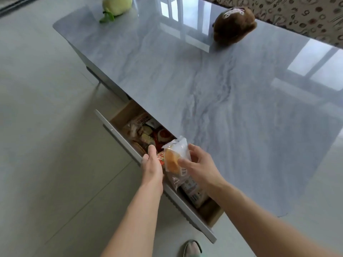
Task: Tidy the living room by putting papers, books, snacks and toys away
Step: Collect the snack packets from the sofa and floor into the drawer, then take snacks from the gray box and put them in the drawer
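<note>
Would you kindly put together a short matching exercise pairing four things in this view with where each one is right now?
Things:
1. green plush toy
2. brown plush toy
3. wrapped bun
4. left hand

Places:
A. held in the right hand over the open drawer
B. far left corner of the table
C. on the drawer's front edge
D. far edge of the table, by the patterned fabric

Pairs: 1-B, 2-D, 3-A, 4-C
</note>
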The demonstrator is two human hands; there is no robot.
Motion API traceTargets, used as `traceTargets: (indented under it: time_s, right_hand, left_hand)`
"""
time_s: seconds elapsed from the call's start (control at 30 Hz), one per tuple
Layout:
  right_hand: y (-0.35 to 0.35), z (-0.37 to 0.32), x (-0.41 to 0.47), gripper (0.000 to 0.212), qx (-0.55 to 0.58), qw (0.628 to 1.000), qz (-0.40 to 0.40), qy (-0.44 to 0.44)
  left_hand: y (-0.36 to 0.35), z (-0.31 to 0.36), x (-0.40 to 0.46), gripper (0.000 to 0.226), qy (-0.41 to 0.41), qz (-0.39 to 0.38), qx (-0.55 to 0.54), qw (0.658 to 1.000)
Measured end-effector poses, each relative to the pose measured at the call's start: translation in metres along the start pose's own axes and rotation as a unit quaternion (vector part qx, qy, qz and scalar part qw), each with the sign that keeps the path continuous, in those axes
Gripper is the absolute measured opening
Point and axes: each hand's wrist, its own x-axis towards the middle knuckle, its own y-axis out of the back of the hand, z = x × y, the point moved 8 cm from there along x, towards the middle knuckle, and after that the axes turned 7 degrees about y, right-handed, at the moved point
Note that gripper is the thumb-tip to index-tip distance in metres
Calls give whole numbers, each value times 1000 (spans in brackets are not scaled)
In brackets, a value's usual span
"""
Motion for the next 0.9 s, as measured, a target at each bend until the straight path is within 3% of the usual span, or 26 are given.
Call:
traceTargets:
  time_s: [0.13, 0.27, 0.53, 0.9]
  right_hand:
    - [15, -3, -9, 53, -52, 995, 87, -12]
    - [37, -34, -25, 40, -23, 991, 129, -13]
    - [73, -114, -72, 26, 31, 985, 172, -14]
    - [169, -218, -176, 13, 204, 939, 274, 40]
  left_hand:
    - [3, 3, -11, 60, 20, -17, -57, 998]
    - [7, 19, -32, 51, 12, -19, -92, 996]
    - [-16, 68, -137, 18, -4, -91, -138, 986]
    - [-43, 127, -294, 16, -55, -202, -202, 957]
